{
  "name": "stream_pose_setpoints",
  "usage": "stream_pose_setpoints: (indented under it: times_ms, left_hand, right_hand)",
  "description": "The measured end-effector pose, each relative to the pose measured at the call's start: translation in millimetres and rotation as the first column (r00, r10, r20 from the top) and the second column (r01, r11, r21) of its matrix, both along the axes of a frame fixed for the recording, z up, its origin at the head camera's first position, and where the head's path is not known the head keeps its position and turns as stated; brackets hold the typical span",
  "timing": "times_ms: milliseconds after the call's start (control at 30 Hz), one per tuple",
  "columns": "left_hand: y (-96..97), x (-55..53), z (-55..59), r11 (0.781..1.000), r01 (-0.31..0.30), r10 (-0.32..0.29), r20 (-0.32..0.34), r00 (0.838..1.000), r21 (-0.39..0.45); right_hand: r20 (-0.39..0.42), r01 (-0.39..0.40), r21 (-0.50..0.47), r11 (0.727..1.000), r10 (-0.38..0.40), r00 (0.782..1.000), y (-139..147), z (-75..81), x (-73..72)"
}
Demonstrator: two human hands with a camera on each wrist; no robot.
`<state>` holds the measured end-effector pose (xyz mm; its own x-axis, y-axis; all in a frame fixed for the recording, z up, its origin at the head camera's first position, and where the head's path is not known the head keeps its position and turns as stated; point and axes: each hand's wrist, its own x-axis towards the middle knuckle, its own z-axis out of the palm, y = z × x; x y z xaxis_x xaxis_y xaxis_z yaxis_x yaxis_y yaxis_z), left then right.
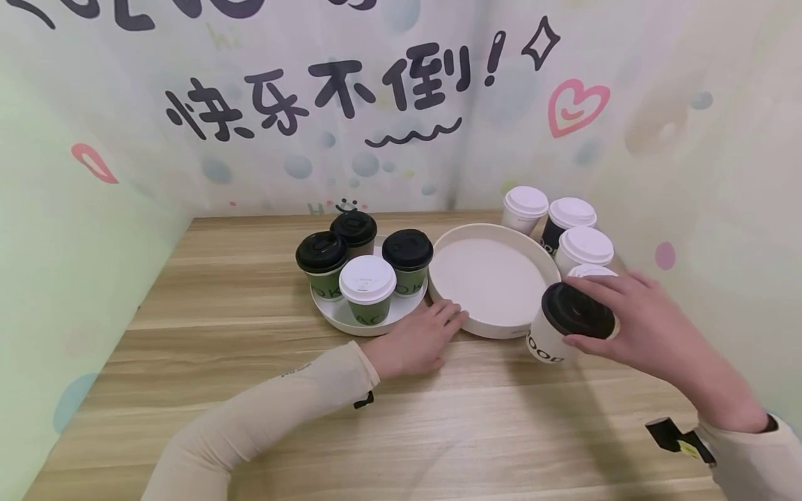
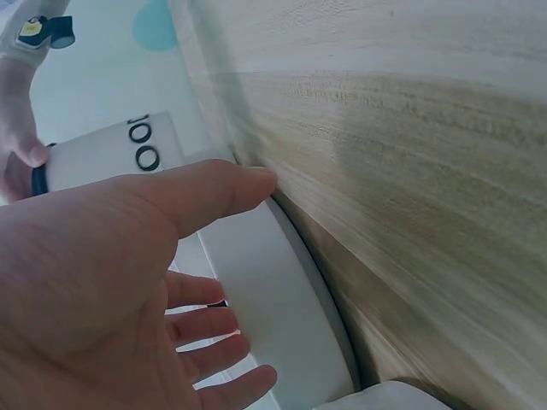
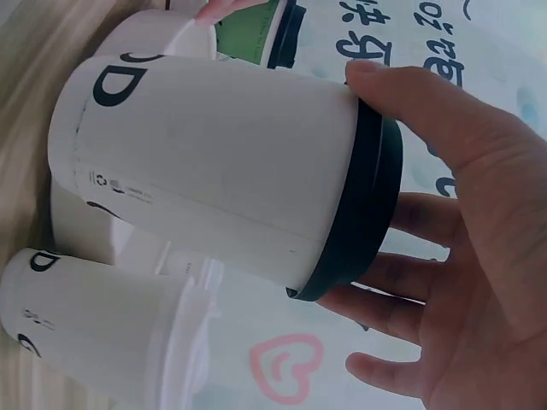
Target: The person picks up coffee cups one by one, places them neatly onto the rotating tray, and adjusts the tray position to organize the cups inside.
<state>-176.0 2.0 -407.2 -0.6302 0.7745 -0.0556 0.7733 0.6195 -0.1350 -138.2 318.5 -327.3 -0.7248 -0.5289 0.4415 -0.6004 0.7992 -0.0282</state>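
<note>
My right hand (image 1: pixel 651 334) grips a white paper cup (image 3: pixel 205 162) by its black lid (image 1: pixel 573 313), thumb on one side and fingers on the other. This cup is at the front right edge of a white round tray (image 1: pixel 491 282); whether its base touches the table I cannot tell. At the tray's front left rim, my left hand (image 1: pixel 413 341) rests with its fingertips. In the left wrist view the left thumb and fingers are extended, close to the tray's side wall (image 2: pixel 273 290).
Left of the bare tray, a second white round tray (image 1: pixel 341 321) bears several green cups, one with a white lid (image 1: pixel 367 278), others with black lids (image 1: pixel 407 249). Several white-lidded cups (image 1: pixel 585 247) stand along the right. A printed curtain (image 1: pixel 351 160) borders the wooden table (image 1: pixel 250 292).
</note>
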Motion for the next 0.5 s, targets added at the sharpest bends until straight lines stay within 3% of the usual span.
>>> stream_pose_setpoints:
  times_ms: [267, 500]
  left_hand:
    - [0.5, 0.5, 0.6, 1.0, -0.001, 0.001, 0.012, 1.0, -0.002]
    - [0.2, -0.5, 0.0, 1.0, -0.002, 0.002, 0.027, 1.0, -0.006]
  right_hand:
    - [-0.012, 0.011, -0.026, 1.0, -0.011, 1.0, -10, 19.9, -1.7]
    - [-0.008, 0.042, -0.001, 0.999, -0.042, 0.999, -25, 29.6, -12.2]
